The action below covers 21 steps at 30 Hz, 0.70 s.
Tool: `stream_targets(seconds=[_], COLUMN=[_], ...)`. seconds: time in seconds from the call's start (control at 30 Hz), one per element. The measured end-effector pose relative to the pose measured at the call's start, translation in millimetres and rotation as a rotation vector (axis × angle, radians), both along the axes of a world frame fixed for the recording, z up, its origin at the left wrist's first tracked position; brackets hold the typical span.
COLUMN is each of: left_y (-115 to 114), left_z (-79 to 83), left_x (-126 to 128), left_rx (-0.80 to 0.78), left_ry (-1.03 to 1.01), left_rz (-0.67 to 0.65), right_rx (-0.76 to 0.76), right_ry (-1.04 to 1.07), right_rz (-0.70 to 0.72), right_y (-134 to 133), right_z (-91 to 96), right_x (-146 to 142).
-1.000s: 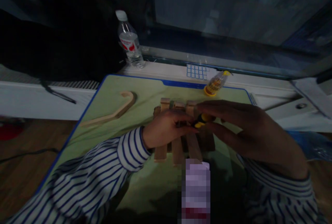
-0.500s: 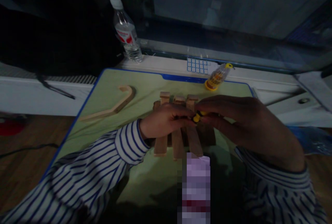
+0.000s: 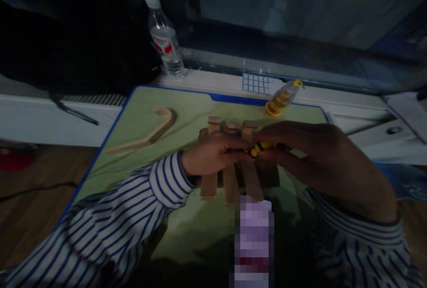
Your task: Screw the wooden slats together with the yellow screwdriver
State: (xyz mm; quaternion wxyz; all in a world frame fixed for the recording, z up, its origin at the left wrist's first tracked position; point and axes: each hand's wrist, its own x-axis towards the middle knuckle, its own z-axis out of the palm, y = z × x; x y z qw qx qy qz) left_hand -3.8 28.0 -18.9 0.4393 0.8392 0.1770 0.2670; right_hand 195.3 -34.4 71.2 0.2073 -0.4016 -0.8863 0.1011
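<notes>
My right hand (image 3: 310, 159) grips a small yellow-and-black object (image 3: 256, 150) that resembles a stubby screwdriver; its far parts are hidden by the fingers. Thumb and fingers of my left hand (image 3: 216, 152) pinch together at the left end of that object. Both hands are over three pale wooden slats (image 3: 230, 183), which lie side by side across a darker wooden block (image 3: 268, 174). Each slat has a short crosspiece at its far end. My left hand covers the middle of the left slat and part of the centre one.
A hooked wooden strip (image 3: 151, 139) lies on the left of the blue-edged green table (image 3: 190, 110). A yellow-capped clear bottle (image 3: 283, 98) is at the back right. On the sill behind stand a water bottle (image 3: 167, 46) and a blue grid sheet (image 3: 255, 83). A blurred-out pinkish item (image 3: 254, 234) is in front.
The whole view has shifted slightly, so everything appears a little to the right. A bit more of the yellow-and-black object shows between my right fingers; both hands keep their grip.
</notes>
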Motion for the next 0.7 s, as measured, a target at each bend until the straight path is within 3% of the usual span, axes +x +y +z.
stream_targets(seconds=[0.27,0.5,0.7], left_y=[0,-5,-5], left_z=[-1.7,-10.0,-9.6], left_x=[1,3,2], left_rx=[0.008,-0.065,-0.057], left_ry=[0.003,-0.033,-0.043], left_rz=[0.019,0.201,0.205], right_rx=[0.044,0.031,0.036], right_ry=[-0.029,-0.012,-0.001], right_rz=[-0.016,0.0,-0.011], right_y=[1,2,1], right_z=[-1.0,-1.3,-1.8], right_x=[1,2,4])
